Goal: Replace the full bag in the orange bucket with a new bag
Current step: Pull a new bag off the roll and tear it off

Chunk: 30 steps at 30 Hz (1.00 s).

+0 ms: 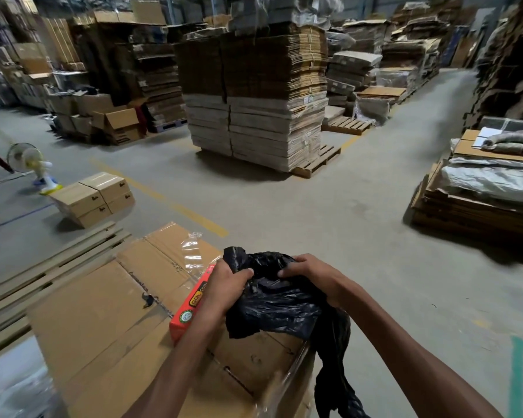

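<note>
Nearest the camera, the left hand and the right hand are both closed on a crumpled black bag, held over the corner of a flattened cardboard stack with an orange box just beside the left wrist. This looks like the new bag being worked open, though the folds hide its mouth. Next it must be spread and carried to the orange bucket, which is not in view; only pallets of cardboard stand beyond.

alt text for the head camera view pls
Both hands, left hand and right hand, grip a crumpled black plastic bag over a stack of flattened cardboard beside an orange box; a warehouse aisle with palletised cardboard lies beyond.
</note>
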Tool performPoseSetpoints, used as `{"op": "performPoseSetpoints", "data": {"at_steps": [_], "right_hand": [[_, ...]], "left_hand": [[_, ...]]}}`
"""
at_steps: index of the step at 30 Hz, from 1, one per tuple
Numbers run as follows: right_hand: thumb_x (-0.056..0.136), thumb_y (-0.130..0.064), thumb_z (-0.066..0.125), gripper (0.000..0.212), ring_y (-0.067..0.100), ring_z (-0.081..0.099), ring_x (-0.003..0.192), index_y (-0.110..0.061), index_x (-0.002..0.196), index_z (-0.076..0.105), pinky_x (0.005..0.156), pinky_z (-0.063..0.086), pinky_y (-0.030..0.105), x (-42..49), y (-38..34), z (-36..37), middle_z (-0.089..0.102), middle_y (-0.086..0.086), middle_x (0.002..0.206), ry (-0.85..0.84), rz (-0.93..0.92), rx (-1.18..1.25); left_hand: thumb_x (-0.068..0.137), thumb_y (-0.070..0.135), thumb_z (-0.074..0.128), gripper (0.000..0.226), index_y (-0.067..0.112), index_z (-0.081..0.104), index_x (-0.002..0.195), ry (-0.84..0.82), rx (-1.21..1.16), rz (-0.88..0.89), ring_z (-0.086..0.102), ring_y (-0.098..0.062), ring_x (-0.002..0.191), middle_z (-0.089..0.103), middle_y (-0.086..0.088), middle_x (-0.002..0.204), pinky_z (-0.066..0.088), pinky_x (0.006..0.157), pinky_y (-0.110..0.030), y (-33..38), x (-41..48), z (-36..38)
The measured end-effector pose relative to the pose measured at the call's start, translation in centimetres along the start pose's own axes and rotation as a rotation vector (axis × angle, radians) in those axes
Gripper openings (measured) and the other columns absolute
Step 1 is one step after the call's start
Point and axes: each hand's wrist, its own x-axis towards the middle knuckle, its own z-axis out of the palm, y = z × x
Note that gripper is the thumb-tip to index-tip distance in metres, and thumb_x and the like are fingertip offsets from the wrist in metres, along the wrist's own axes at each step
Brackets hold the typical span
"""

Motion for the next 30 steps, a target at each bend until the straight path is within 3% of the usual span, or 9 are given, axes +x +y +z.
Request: {"op": "performPoseSetpoints", "data": {"at_steps": [2,5,10,13,16,20,24,27,30], "right_hand": [[0.073,-0.055,0.078,0.043,0.022,0.074,0.086,-0.017,0.093,0.072,0.079,0.055,0.036,-0.1,-0.6,1.3,0.077,0.003,0.092,-0.077,-0.030,-0.035],[0.081,-0.053,0.073,0.037,0.010,0.066,0.061,-0.018,0.072,0.066,0.062,0.049,0.026,0.2,-0.9,2.8,0.070,-0.005,0.066,-0.033,-0.072,-0.102],[0.083,-0.039,0.077,0.035,0.020,0.067,0.065,-0.005,0.086,0.072,0.065,0.050,0.028,0.6,-0.7,2.7,0.072,0.007,0.073,0.018,-0.083,0.005],[0.083,-0.022,0.078,0.019,0.021,0.069,0.069,-0.004,0.089,0.074,0.065,0.053,0.027,0.8,-0.6,2.3,0.073,0.011,0.078,0.049,-0.094,0.106],[0.081,-0.011,0.075,0.012,0.026,0.070,0.074,-0.002,0.089,0.073,0.073,0.056,0.033,0.8,-1.1,1.4,0.074,0.016,0.082,0.059,-0.110,0.142],[0.085,-0.005,0.064,0.005,0.023,0.064,0.067,-0.004,0.085,0.069,0.067,0.050,0.034,0.9,-1.9,1.2,0.068,0.010,0.072,0.051,-0.202,0.110],[0.089,0.002,0.058,0.017,0.016,0.063,0.065,-0.011,0.081,0.066,0.065,0.050,0.031,1.1,-2.2,1.8,0.066,0.004,0.071,0.093,-0.239,0.018],[0.089,0.002,0.057,0.016,0.017,0.066,0.071,-0.011,0.083,0.066,0.071,0.053,0.035,1.2,-2.6,1.6,0.069,0.005,0.076,0.157,-0.300,0.000],[0.088,0.001,0.058,0.013,0.017,0.070,0.074,-0.009,0.088,0.067,0.070,0.057,0.033,1.1,-3.5,1.6,0.073,0.004,0.081,0.161,-0.403,-0.123]], "left_hand": [[0.089,0.027,0.068,0.027,0.006,0.054,0.101,-0.001,0.043,-0.011,0.062,-0.019,0.074,0.064,-0.007,0.086,0.049,0.057,-0.029,0.6,-0.3,0.8],[0.097,0.033,0.060,0.038,0.000,0.050,0.112,-0.088,-0.256,-0.115,0.067,-0.020,0.079,0.066,-0.014,0.098,0.054,0.054,-0.025,2.4,-1.3,1.5],[0.104,0.024,0.038,0.040,-0.005,0.066,0.108,-0.429,-0.698,-0.207,0.069,-0.031,0.096,0.071,-0.023,0.104,0.051,0.095,-0.045,3.2,-1.0,-0.8],[0.098,0.002,0.050,0.016,-0.006,0.062,0.107,-0.374,-0.539,-0.139,0.069,-0.027,0.089,0.070,-0.020,0.095,0.055,0.090,-0.045,2.5,-0.3,-1.2],[0.090,0.004,0.066,0.024,-0.010,0.063,0.108,-0.291,-0.470,-0.168,0.071,-0.036,0.096,0.071,-0.027,0.102,0.055,0.093,-0.048,1.8,0.3,-1.0],[0.083,0.009,0.070,0.024,-0.008,0.067,0.100,-0.212,-0.610,-0.263,0.067,-0.032,0.074,0.069,-0.024,0.088,0.058,0.074,-0.040,2.2,0.1,0.1],[0.083,0.020,0.066,0.020,0.003,0.070,0.093,-0.169,-0.729,-0.336,0.068,-0.032,0.075,0.071,-0.017,0.084,0.056,0.077,-0.040,2.9,0.8,1.1],[0.084,0.052,0.069,0.055,0.001,0.071,0.104,-0.158,-0.697,-0.301,0.072,-0.037,0.094,0.074,-0.020,0.100,0.055,0.091,-0.052,3.0,1.7,1.5],[0.082,0.071,0.057,0.069,0.005,0.069,0.097,-0.033,-0.526,-0.361,0.074,-0.033,0.085,0.075,-0.016,0.091,0.060,0.080,-0.046,3.4,3.0,1.5]]}}
